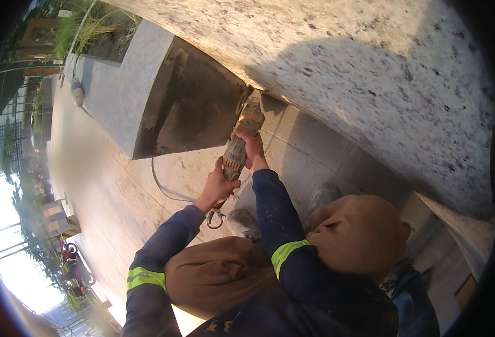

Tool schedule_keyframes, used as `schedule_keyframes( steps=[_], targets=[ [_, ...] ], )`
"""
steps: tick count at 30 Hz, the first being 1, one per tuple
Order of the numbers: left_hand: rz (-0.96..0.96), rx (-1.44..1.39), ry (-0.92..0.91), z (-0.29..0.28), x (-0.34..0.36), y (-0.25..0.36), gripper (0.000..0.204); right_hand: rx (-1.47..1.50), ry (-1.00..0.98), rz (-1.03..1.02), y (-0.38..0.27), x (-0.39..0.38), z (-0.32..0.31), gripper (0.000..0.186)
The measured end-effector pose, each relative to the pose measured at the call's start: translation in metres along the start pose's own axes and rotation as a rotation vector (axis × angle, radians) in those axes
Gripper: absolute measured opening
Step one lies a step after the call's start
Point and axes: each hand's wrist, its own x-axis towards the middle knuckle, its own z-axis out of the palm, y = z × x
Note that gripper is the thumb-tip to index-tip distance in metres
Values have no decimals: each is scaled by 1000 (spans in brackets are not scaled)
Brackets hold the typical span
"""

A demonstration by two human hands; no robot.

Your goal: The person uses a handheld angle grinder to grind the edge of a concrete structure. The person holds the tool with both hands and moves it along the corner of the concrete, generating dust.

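My left hand (222, 185) grips the rear of a dusty orange-and-grey corded power tool (235, 156), apparently an angle grinder. Higher up on its body, my right hand (252, 147) is closed around it. The tool's far end reaches the narrow corner where a speckled stone wall (360, 62) meets a dark, dirty side face (188, 106) of a grey block; exactly what it touches is too small to tell. A cable (171, 194) runs from near my left hand across the pavement.
I stand on pale paving (107, 196) with my boots (242, 223) below the tool. A grey planter (115, 106) with grass extends leftward, with a small cylindrical tool (77, 91) and cord on it. A motorbike (72, 264), barriers and trees are at the far left.
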Motion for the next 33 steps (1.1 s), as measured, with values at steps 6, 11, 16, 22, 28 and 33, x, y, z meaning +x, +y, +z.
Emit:
schedule_keyframes(
  steps=[6, 11, 16, 22, 28, 33],
  targets=[
    [4, 10, 1, -1, 1, -5, 98, 2, 9, 8, 3, 1, 0, 53],
    [-22, 20, -13, -2, 0, 6, 98, 3, -3, 23, -1, 2, -2, 53],
    [-26, 4, -1, -2, -4, -1, 96, 35, -41, -8, 4, -2, -1, 53],
    [-8, 13, 9, 0, -3, -9, 96, 18, 12, -3, 10, -3, -2, 50],
    [-17, 37, 7, -2, -9, -5, 95, 55, -36, 15, 9, -7, 1, 51],
    [6, 41, 28, 0, -7, -7, 94, 36, -7, 37, 9, -9, -1, 52]
  ],
)
